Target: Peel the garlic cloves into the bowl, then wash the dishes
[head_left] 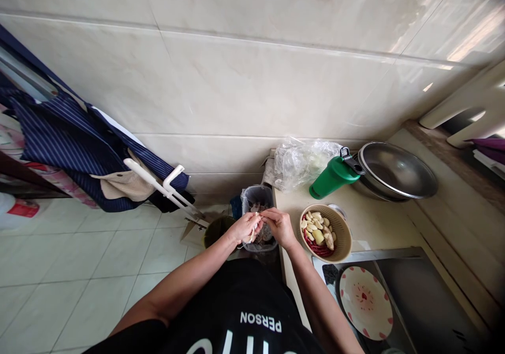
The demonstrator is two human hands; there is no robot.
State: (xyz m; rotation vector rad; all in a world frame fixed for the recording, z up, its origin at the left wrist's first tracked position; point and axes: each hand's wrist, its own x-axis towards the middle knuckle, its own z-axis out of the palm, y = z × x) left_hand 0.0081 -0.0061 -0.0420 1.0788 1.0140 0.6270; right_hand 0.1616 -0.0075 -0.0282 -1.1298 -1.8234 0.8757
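My left hand (248,228) is closed around whitish garlic (256,215), with pale pieces showing between and below the fingers. Against it, the fingertips of my right hand (278,225) are pinched together at the garlic's upper end. Both hands meet over a lined waste bin (248,199), which has papery scraps inside. To the right, on the counter, stands a tan plastic basket (347,235). It contains several peeled garlic cloves (314,220), chunks that look like ginger (328,238) and red dried chillies (317,250).
A green shaker bottle (330,178), crumpled clear plastic bags (294,162) and a metal bowl (398,170) stand behind the basket. A patterned plate (366,303) lies in the sink area. At left, aprons (67,138) hang near a white-handled stand (158,185).
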